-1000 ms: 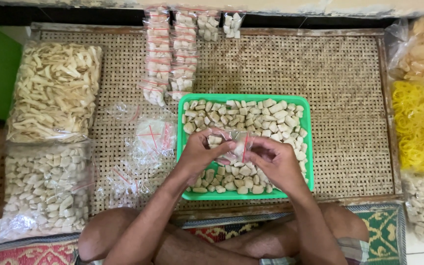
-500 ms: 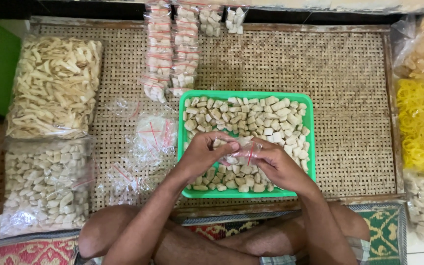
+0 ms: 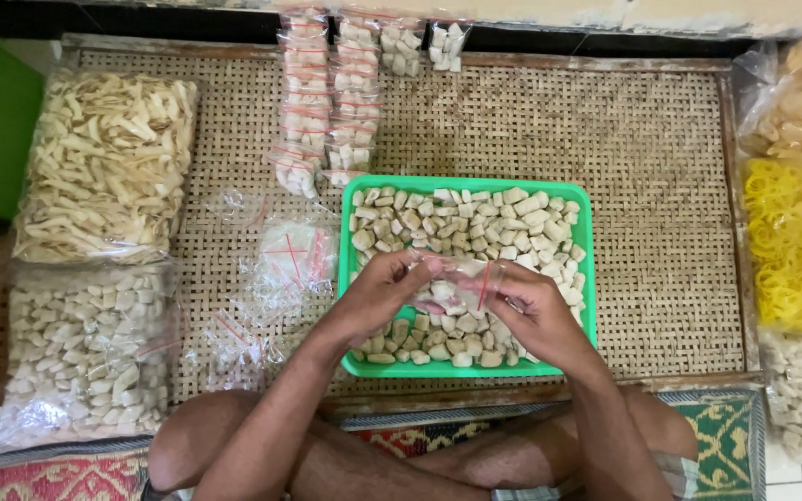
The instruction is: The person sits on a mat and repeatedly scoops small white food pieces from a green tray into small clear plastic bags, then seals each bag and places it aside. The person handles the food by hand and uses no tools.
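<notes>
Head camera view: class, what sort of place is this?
Probably a home snack-packing spot on the floor: a woven mat, a green tray of pale pieces, filled small bags, and both hands holding a small plastic bag.

Head camera, single view: looks straight down from above, fairly near, over a woven mat (image 3: 605, 121) and crossed legs (image 3: 420, 455).

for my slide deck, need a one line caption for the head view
Both hands, left hand and right hand, hold a small clear plastic bag of pale snack pieces over a green plastic tray.
</notes>
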